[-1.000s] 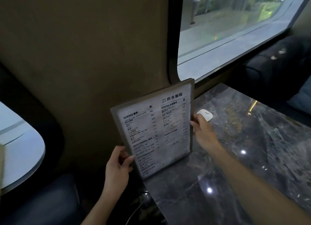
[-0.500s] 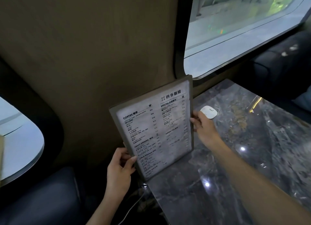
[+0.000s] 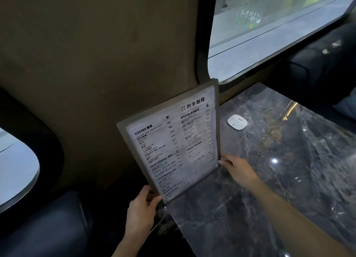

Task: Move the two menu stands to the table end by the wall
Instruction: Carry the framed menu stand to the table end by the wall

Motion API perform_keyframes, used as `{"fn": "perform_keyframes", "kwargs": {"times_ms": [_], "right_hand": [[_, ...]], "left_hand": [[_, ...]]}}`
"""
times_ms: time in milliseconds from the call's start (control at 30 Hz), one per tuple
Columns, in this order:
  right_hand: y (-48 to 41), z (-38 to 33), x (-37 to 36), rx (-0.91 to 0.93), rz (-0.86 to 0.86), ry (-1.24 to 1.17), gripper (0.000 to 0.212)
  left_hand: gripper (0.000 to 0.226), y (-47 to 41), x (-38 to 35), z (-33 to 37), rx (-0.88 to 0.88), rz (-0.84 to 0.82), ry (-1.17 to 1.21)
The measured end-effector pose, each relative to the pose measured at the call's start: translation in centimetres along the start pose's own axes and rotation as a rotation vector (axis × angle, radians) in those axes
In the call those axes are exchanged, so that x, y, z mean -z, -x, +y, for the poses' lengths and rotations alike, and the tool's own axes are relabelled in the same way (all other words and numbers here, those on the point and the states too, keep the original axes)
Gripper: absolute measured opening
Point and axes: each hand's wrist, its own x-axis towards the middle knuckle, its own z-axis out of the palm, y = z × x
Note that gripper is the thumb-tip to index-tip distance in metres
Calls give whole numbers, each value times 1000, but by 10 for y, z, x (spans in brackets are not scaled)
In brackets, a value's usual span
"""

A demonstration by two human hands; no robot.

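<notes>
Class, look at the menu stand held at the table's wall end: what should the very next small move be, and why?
Probably set it fully down and let go. The menu stand already stands upright at the marble table's end by the wall, its lower edge about at the tabletop, with the left hand at its lower corner and the right hand at its right edge.

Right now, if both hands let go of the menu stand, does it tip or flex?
The menu stand probably stays stiff: its flat panel shows no bend. It is tall, thin and upright at the table corner, so tipping seems likely. The left hand and right hand grip opposite lower edges.
</notes>
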Motion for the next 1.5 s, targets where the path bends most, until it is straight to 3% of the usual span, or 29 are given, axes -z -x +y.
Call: {"fn": "perform_keyframes", "kwargs": {"times_ms": [267,567,1267,1500], "right_hand": [[-17,-3,-9,16,106,73,21],[-55,-28,-24,37,218,116,22],[-85,-48,-30,3,86,100,29],[-60,-41,-27,-33,88,121,41]], "left_hand": [[29,-7,0,1,-39,48,3],[12,-43,17,-2,-51,94,23],[13,-73,21,-6,-56,142,41],[24,-61,23,1,32,282,-63]]}}
